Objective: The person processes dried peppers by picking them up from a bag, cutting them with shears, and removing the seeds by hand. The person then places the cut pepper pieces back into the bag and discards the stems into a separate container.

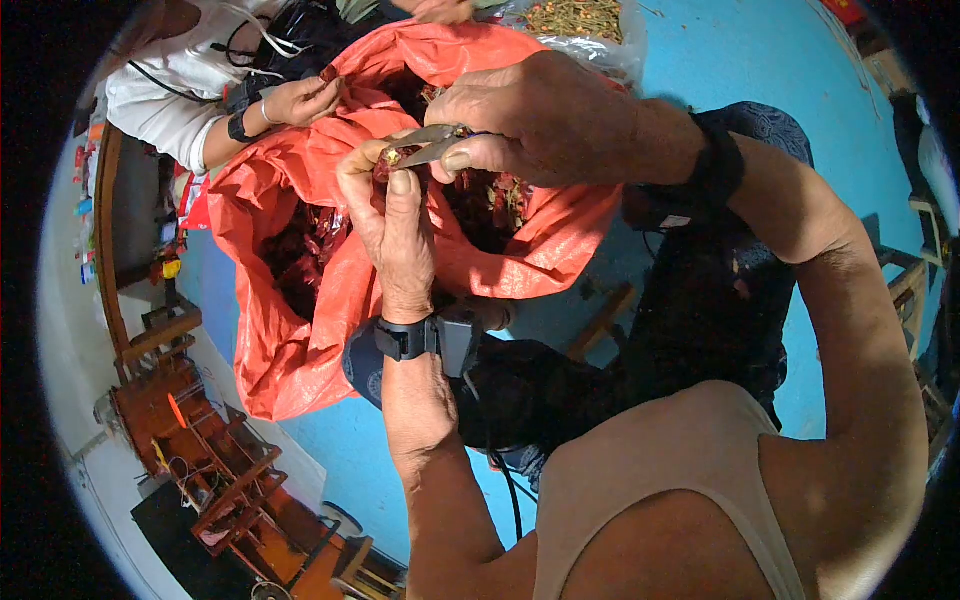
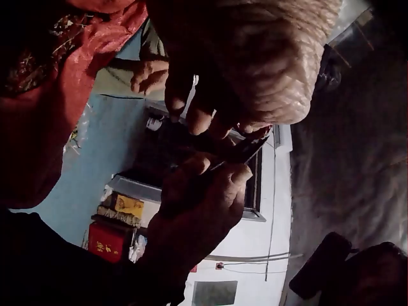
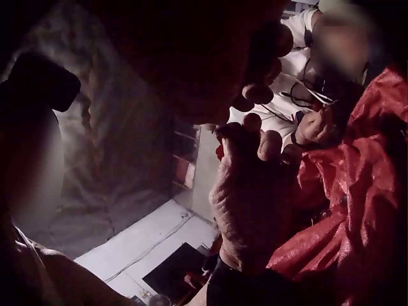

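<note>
My left hand point(image 1: 398, 220) pinches a dark red dried chili point(image 1: 382, 168) between thumb and fingers, its pale yellowish end towards the blades. Small metal scissors point(image 1: 430, 152) are gripped in my right hand point(image 1: 545, 120), their blades parted around that end. Both hands meet above a red woven sack point(image 1: 560, 240) holding more dried chilies point(image 1: 490, 205). From the left wrist, my left hand point(image 2: 255, 57) looms large and dark over the right hand point(image 2: 204, 204). The right wrist view shows the chili as only a small red patch beside the left fingers.
A second red sack point(image 1: 270, 370) of chilies stands at the left. Across from me, another person's hand point(image 1: 300, 100) holds a small red piece. A clear bag point(image 1: 580, 20) of stems lies on the blue floor point(image 1: 720, 60); wooden furniture point(image 1: 190, 430) stands at lower left.
</note>
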